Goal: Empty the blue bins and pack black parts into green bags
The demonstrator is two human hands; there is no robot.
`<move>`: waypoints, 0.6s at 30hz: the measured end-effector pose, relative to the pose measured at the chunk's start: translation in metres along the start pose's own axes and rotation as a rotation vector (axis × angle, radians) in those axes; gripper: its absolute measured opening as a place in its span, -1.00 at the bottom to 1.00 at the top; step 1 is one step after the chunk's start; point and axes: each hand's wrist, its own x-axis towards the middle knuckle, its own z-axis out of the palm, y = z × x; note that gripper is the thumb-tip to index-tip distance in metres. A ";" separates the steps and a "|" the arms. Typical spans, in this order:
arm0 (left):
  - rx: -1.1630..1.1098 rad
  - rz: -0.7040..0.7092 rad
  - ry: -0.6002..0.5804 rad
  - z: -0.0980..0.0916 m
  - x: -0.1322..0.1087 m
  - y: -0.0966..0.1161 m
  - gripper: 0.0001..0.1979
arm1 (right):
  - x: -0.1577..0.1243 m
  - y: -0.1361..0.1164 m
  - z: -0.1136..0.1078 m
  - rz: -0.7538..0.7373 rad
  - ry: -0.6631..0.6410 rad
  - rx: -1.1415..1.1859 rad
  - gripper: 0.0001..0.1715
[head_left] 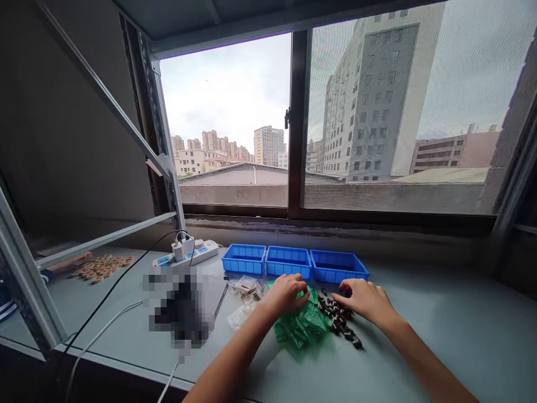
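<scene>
My left hand rests with curled fingers on a heap of small green plastic bags on the grey table. My right hand lies over a pile of small dark parts, its fingertips pinched on a little dark piece at the pile's far end. Clear plastic bags with small parts lie just left of my left hand. Three empty blue bins stand in a row right behind both hands.
A white power strip with plugs and cables sits at the back left. A blurred dark object lies left of the bags. Wooden pieces are spread at the far left behind a metal shelf frame. A window fills the back.
</scene>
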 end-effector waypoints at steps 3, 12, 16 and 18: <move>-0.042 -0.001 0.000 0.002 0.000 0.000 -0.81 | 0.002 0.000 0.004 -0.028 -0.043 0.094 -0.78; -0.077 0.002 0.018 0.008 0.001 -0.001 -0.81 | 0.005 0.003 0.014 -0.008 0.011 0.288 -0.81; -0.084 -0.002 0.018 0.008 0.001 -0.001 -0.81 | 0.005 0.001 0.014 -0.029 0.041 0.349 -0.81; -0.090 -0.009 0.013 0.007 0.001 0.000 -0.80 | 0.006 0.002 0.016 -0.045 0.052 0.378 -0.81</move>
